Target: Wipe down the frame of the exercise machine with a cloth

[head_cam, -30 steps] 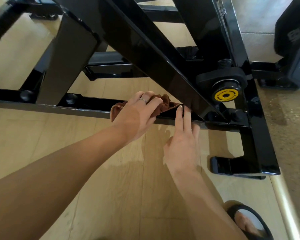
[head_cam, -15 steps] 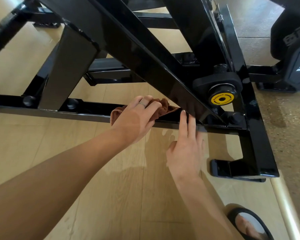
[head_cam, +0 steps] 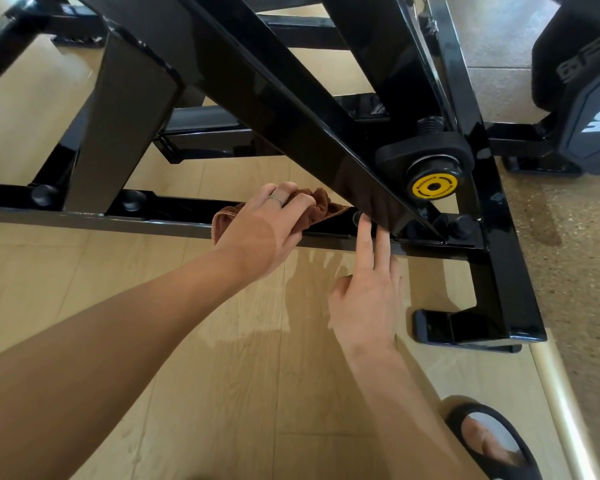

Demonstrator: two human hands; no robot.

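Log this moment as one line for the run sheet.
left hand: presses brown cloth on lower frame rail | right hand: straight fingers touch rail | phase: wiping

Brown cloth (head_cam: 321,206) — on black frame (head_cam: 174,221)

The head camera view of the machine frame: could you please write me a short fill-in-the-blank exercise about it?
1. The left hand presses a ____ cloth onto the low black frame rail.
2. The right hand rests straight fingers on that ____.
3. The round cap on the pivot is ____.
4. A ____ sits on one finger of the left hand.

Missing words: brown; rail; yellow; ring
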